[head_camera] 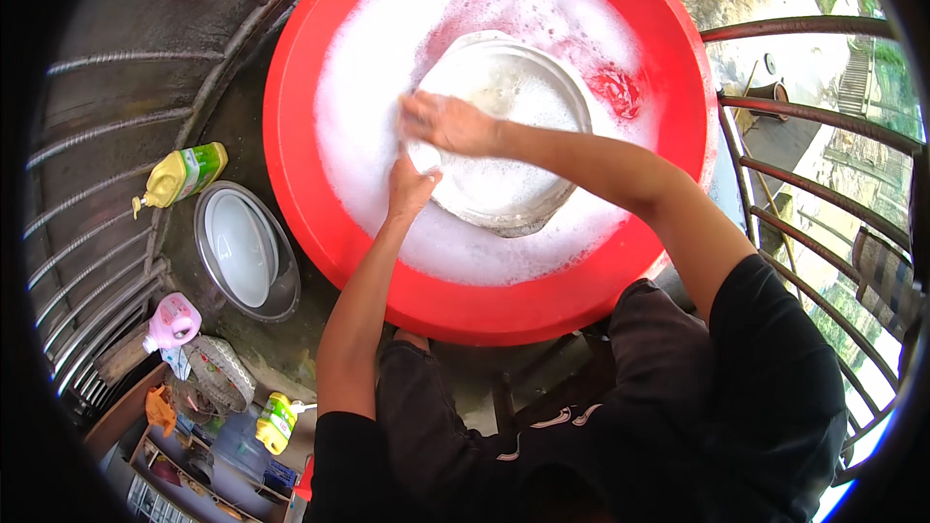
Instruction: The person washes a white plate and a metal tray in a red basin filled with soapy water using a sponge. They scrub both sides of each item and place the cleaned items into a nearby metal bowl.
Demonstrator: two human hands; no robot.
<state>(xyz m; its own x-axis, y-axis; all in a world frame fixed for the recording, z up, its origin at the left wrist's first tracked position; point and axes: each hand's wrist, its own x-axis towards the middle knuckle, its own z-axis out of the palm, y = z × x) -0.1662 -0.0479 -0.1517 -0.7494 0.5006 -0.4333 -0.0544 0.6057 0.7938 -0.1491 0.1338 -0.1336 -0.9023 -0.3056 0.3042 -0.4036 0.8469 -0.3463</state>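
A large red plastic tub (465, 316) full of white suds (370, 80) stands before me. In it lies a round, pale metal basin (527, 189) with foamy water inside. My left hand (411, 187) grips the basin's near-left rim, the thumb on the inner side and the fingers mostly hidden in suds. Just above it, my right hand (452, 125) reaches across to the basin's left edge, palm down. Its fingertips are blurred, and whether anything lies under them cannot be seen. A white lump of foam shows between the hands.
On the dark floor at left sit a yellow pump bottle (185, 174) and a metal bowl (280, 301) holding white dishes (236, 247). Lower left are a pink jug (174, 321), a second yellow bottle (276, 421) and a cluttered shelf (196, 483). Metal railings (821, 112) run along the right.
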